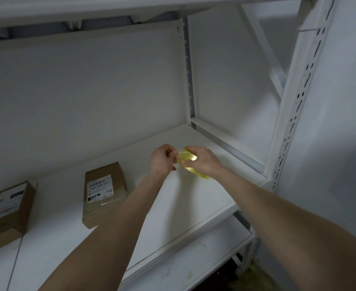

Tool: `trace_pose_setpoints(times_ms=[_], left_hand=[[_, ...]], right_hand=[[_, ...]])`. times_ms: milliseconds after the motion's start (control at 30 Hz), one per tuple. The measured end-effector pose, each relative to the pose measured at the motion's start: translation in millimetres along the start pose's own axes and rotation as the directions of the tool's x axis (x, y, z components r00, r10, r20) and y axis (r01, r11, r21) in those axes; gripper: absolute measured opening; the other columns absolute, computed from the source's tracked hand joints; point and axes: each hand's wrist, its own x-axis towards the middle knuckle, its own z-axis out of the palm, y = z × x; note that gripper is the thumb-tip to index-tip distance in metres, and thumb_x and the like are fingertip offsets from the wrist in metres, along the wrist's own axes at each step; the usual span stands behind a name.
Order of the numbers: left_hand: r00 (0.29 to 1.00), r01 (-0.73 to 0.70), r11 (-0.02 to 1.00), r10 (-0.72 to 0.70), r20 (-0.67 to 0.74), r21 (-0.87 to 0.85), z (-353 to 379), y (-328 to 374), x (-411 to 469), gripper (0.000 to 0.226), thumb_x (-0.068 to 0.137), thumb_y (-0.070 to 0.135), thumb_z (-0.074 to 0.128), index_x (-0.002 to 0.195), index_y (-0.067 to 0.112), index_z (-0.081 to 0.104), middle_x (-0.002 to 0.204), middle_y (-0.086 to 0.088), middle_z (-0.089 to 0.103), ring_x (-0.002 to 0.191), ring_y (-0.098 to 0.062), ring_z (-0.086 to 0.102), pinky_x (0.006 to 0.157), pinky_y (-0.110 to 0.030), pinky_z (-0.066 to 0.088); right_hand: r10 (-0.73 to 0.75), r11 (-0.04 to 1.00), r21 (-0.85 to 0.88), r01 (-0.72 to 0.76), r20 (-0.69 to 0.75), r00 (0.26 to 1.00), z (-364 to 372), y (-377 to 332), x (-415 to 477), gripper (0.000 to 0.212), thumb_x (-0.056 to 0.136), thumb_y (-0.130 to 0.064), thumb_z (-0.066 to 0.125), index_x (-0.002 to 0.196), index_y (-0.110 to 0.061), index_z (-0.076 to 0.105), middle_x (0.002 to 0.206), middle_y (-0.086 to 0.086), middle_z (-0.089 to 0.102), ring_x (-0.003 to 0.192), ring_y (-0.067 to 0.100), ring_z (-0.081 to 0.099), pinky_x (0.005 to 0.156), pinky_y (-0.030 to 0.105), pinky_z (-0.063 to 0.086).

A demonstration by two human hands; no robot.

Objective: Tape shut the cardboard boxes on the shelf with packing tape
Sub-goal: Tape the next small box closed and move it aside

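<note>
**Shelf layout, as you face it**

Your left hand [162, 159] and right hand [202, 160] meet at 12 o'clock above the shelf board [193, 202]. The tape roll [186, 158] sits between them, left hand at its 9, right hand at its 3. The near box [104, 194] is on the board at 8 o'clock from your hands. The far box [5, 213] is at 9 o'clock from that one, well apart. Upright post [294, 112] at 2 o'clock. Lower shelf [193, 265] under the board, at 6.

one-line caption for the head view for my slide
Left hand and right hand hold a yellowish tape roll over the shelf beside two cardboard boxes.
</note>
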Motion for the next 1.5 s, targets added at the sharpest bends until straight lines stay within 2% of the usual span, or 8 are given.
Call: trace_pose_setpoints(times_ms=[233,433,667,767,967,1167,1300,1500], left_hand=[[0.981,0.190,0.981,-0.189,-0.030,0.041,-26.9,-19.3,6.1,0.038,0.102,0.022,0.042,0.137,0.007,0.045,0.117,-0.015,0.062,0.088,-0.026,0.059,0.079,-0.040,0.056],[0.991,0.134,0.905,-0.129,-0.041,0.404,-78.9,-51.1,-4.3,0.034,0.099,0.020,0.048,0.131,0.011,0.055,0.133,-0.006,0.057,0.118,-0.023,0.055,0.092,-0.020,0.039],[0.967,0.131,0.781,0.035,-0.252,0.610,-139.7,-73.9,-16.9,0.027,0.093,0.005,0.047,0.103,0.004,0.072,0.110,-0.016,0.068,0.102,-0.033,0.063,0.084,-0.034,0.046],[0.973,0.112,0.789,0.037,-0.228,0.604,-154.3,-87.0,-23.3,0.026,0.091,0.007,0.053,0.108,0.012,0.071,0.121,-0.011,0.065,0.114,-0.029,0.057,0.101,-0.029,0.040],[0.971,0.161,0.770,-0.011,-0.240,0.617,-182.7,-115.0,-43.1,0.034,0.095,0.009,0.046,0.125,0.014,0.061,0.136,-0.010,0.048,0.126,-0.028,0.042,0.105,-0.033,0.037],[0.991,0.101,0.721,-0.017,-0.129,0.686,-174.8,-144.9,-56.2,0.044,0.098,0.022,0.042,0.142,0.017,0.042,0.152,-0.011,0.032,0.140,-0.031,0.026,0.110,-0.043,0.033],[0.985,0.141,0.724,-0.169,-0.025,0.675,-164.4,-159.4,-57.0,0.049,0.100,0.025,0.039,0.147,0.014,0.030,0.157,-0.022,0.010,0.139,-0.041,0.022,0.111,-0.043,0.030],[0.943,0.323,0.891,-0.275,-0.188,0.319,-161.4,-153.7,-56.4,0.057,0.097,0.016,0.046,0.145,-0.001,0.020,0.152,-0.021,0.019,0.129,-0.039,0.041,0.102,-0.043,0.039]], right_hand=[[-0.035,0.885,-0.466,0.015,-0.036,0.999,20.7,14.7,-1.5,0.053,0.087,-0.043,0.062,0.136,-0.030,0.047,0.127,0.006,0.062,0.116,0.029,0.057,0.092,0.036,0.046],[-0.033,0.753,-0.656,0.061,0.056,0.998,50.9,14.5,-1.4,0.056,0.089,-0.046,0.062,0.137,-0.025,0.042,0.128,0.002,0.061,0.118,0.025,0.056,0.096,0.039,0.038],[-0.159,0.828,-0.523,0.201,0.125,0.979,76.5,-52.0,-0.3,0.045,0.096,-0.048,0.048,0.135,-0.026,0.049,0.132,0.009,0.051,0.121,0.029,0.049,0.090,0.036,0.042],[-0.041,0.839,-0.497,0.224,0.353,0.935,119.9,-78.5,-9.2,0.039,0.101,-0.048,0.035,0.125,-0.027,0.057,0.126,0.006,0.060,0.116,0.028,0.057,0.079,0.033,0.039],[0.106,0.695,-0.711,0.110,0.253,0.962,122.4,-74.6,2.9,0.036,0.102,-0.037,0.038,0.126,-0.019,0.059,0.131,0.008,0.055,0.118,0.027,0.053,0.079,0.032,0.038],[-0.297,0.857,-0.394,0.331,0.147,0.944,160.8,-117.0,-14.8,0.041,0.102,-0.026,0.040,0.140,-0.014,0.045,0.141,0.008,0.046,0.127,0.027,0.045,0.099,0.036,0.042],[-0.069,0.959,-0.245,0.144,0.290,0.955,209.1,-128.8,-36.0,0.066,0.104,-0.032,0.036,0.153,-0.001,0.007,0.162,0.014,0.002,0.149,0.028,0.012,0.115,0.037,0.025],[0.130,0.988,0.036,-0.147,0.299,0.945,200.9,-124.6,-26.2,0.066,0.105,-0.026,0.037,0.155,-0.003,0.000,0.156,0.020,0.028,0.139,0.033,0.035,0.106,0.033,0.032]])
